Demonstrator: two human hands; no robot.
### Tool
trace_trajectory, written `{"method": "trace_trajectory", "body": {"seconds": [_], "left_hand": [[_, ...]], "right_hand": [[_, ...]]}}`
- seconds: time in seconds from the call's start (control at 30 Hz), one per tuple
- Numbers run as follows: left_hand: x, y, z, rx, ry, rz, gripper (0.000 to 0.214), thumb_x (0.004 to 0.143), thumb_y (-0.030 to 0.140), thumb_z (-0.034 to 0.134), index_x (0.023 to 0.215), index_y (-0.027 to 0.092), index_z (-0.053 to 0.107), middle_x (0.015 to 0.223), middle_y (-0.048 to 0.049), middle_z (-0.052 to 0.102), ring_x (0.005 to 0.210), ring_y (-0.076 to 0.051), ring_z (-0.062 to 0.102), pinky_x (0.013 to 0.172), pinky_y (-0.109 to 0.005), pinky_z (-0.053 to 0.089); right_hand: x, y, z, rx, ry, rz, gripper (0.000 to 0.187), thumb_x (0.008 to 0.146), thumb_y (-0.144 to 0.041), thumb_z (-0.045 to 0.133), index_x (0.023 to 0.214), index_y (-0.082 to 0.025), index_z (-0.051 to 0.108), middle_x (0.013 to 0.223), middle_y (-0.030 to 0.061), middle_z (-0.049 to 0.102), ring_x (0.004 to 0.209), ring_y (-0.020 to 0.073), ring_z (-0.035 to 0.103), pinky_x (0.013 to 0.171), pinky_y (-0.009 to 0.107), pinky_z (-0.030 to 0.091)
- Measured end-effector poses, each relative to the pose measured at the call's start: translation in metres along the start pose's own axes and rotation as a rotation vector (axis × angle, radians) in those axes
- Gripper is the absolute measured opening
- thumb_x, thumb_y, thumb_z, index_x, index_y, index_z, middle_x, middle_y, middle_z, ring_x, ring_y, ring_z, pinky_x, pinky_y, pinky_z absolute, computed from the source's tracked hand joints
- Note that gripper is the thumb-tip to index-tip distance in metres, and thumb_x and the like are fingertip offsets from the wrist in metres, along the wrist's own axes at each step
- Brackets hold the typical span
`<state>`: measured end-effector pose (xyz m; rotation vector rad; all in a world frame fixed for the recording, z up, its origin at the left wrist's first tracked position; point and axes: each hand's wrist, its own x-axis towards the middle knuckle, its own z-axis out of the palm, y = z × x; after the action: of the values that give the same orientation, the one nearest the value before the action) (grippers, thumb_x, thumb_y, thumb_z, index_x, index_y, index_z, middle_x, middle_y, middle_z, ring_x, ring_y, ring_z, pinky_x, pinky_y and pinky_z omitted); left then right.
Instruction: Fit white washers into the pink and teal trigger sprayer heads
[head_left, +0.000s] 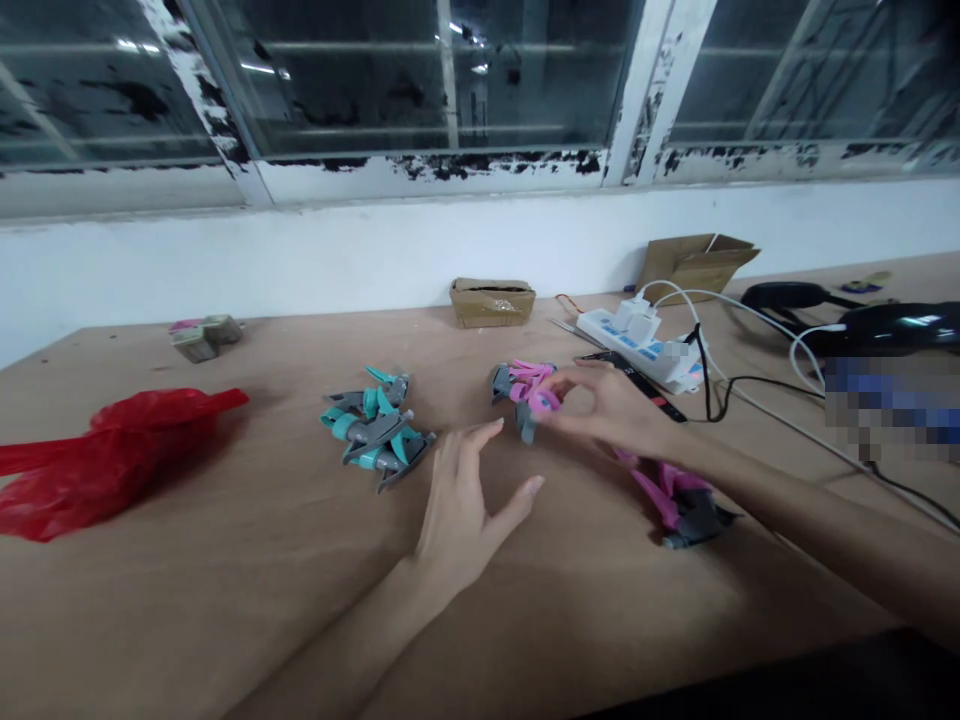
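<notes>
My right hand point(600, 405) has its thumb and fingertips closed on a pink-and-grey plastic piece point(534, 392) with a rounded pink end. Grey parts lie close against that piece, and I cannot tell whether they are joined to it. My left hand point(469, 500) hovers over the table, thumb and fingers spread with nothing between them. Just left of its fingers lies a small heap of teal-and-grey plastic pieces point(379, 430). More pink-and-grey pieces point(679, 500) lie under my right forearm, which partly covers them.
A red plastic bag point(124, 450) lies at the left, with small blocks point(204, 338) behind it. Two cardboard boxes point(493, 303) point(697, 268) stand by the wall. A white power strip point(641, 345), cables, a dark phone-like slab point(641, 385) and a glossy black object point(892, 330) occupy the right.
</notes>
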<state>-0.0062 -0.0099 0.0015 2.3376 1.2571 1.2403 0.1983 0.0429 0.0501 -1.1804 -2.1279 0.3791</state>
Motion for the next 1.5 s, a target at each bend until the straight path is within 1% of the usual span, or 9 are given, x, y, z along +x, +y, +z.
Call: {"method": "trace_trajectory", "body": {"seconds": [0.13, 0.3, 0.43, 0.57, 0.7, 0.83, 1.03, 1.23, 1.5], "left_hand": [[-0.001, -0.01, 0.003, -0.038, 0.009, -0.108, 0.028, 0.085, 0.029, 0.055, 0.11, 0.021, 0.045, 0.107, -0.007, 0.054, 0.102, -0.021, 0.054, 0.088, -0.039, 0.044], [0.0, -0.018, 0.009, -0.037, -0.023, -0.131, 0.019, 0.085, 0.024, 0.055, 0.102, 0.02, 0.048, 0.102, -0.006, 0.056, 0.097, -0.019, 0.056, 0.084, -0.036, 0.047], [0.001, -0.02, 0.009, -0.032, -0.027, -0.135, 0.017, 0.085, 0.021, 0.054, 0.101, 0.019, 0.048, 0.1, -0.0059, 0.057, 0.095, -0.019, 0.057, 0.083, -0.037, 0.048], [0.001, -0.02, 0.008, -0.05, -0.055, -0.138, 0.018, 0.084, 0.019, 0.053, 0.102, 0.019, 0.049, 0.096, -0.0049, 0.059, 0.091, -0.018, 0.058, 0.081, -0.036, 0.048], [0.0, -0.018, 0.008, -0.056, -0.079, -0.136, 0.017, 0.085, 0.018, 0.052, 0.101, 0.02, 0.05, 0.094, -0.004, 0.06, 0.09, -0.018, 0.059, 0.08, -0.036, 0.049], [0.0, -0.017, 0.008, -0.051, -0.099, -0.134, 0.017, 0.084, 0.017, 0.051, 0.1, 0.02, 0.05, 0.091, -0.0032, 0.062, 0.088, -0.018, 0.06, 0.079, -0.035, 0.049], [0.001, -0.015, 0.008, -0.046, -0.115, -0.134, 0.014, 0.084, 0.018, 0.05, 0.098, 0.02, 0.051, 0.089, -0.003, 0.063, 0.082, -0.017, 0.062, 0.075, -0.033, 0.05], [0.002, -0.012, 0.008, -0.046, -0.112, -0.129, 0.011, 0.083, 0.02, 0.051, 0.094, 0.021, 0.053, 0.084, -0.0018, 0.064, 0.075, -0.016, 0.063, 0.069, -0.03, 0.052], [0.001, -0.008, 0.008, -0.051, -0.114, -0.127, 0.01, 0.083, 0.02, 0.051, 0.092, 0.021, 0.054, 0.082, -0.001, 0.064, 0.07, -0.014, 0.062, 0.066, -0.028, 0.052]], "right_hand": [[0.036, 0.027, -0.005, 0.03, 0.139, 0.09, 0.026, 0.078, -0.04, 0.059, 0.091, -0.017, 0.06, 0.089, 0.0055, 0.069, 0.08, 0.0171, 0.064, 0.077, 0.031, 0.048], [0.05, 0.053, 0.025, -0.049, 0.164, 0.112, 0.027, 0.079, -0.039, 0.057, 0.095, -0.017, 0.059, 0.092, 0.0068, 0.069, 0.084, 0.0188, 0.065, 0.077, 0.033, 0.048], [0.036, 0.065, 0.04, -0.188, 0.135, 0.133, 0.029, 0.075, -0.043, 0.06, 0.092, -0.02, 0.063, 0.09, 0.0071, 0.07, 0.088, 0.026, 0.064, 0.09, 0.049, 0.037], [0.02, 0.067, 0.024, -0.308, 0.101, 0.118, 0.037, 0.078, -0.05, 0.055, 0.099, -0.021, 0.063, 0.1, 0.0102, 0.068, 0.097, 0.0293, 0.06, 0.097, 0.057, 0.023], [-0.004, 0.061, -0.003, -0.358, -0.015, 0.045, 0.037, 0.077, -0.056, 0.054, 0.092, -0.024, 0.065, 0.101, 0.0068, 0.068, 0.102, 0.0278, 0.059, 0.098, 0.05, 0.026], [-0.037, 0.06, -0.024, -0.39, -0.115, -0.028, 0.042, 0.075, -0.06, 0.055, 0.099, -0.027, 0.065, 0.106, 0.0055, 0.067, 0.104, 0.0262, 0.058, 0.1, 0.049, 0.025], [-0.072, 0.073, -0.035, -0.606, -0.197, -0.108, 0.036, 0.082, -0.05, 0.05, 0.106, -0.027, 0.064, 0.108, 0.0059, 0.067, 0.103, 0.0269, 0.059, 0.095, 0.049, 0.033], [-0.076, 0.074, -0.02, -0.624, -0.177, -0.131, 0.026, 0.084, -0.036, 0.052, 0.105, -0.026, 0.063, 0.1, 0.0051, 0.069, 0.101, 0.0266, 0.059, 0.095, 0.047, 0.034], [-0.045, 0.055, -0.007, -0.468, -0.071, -0.062, 0.028, 0.084, -0.046, 0.051, 0.097, -0.025, 0.064, 0.095, 0.0028, 0.07, 0.096, 0.0233, 0.06, 0.095, 0.046, 0.031]]}}
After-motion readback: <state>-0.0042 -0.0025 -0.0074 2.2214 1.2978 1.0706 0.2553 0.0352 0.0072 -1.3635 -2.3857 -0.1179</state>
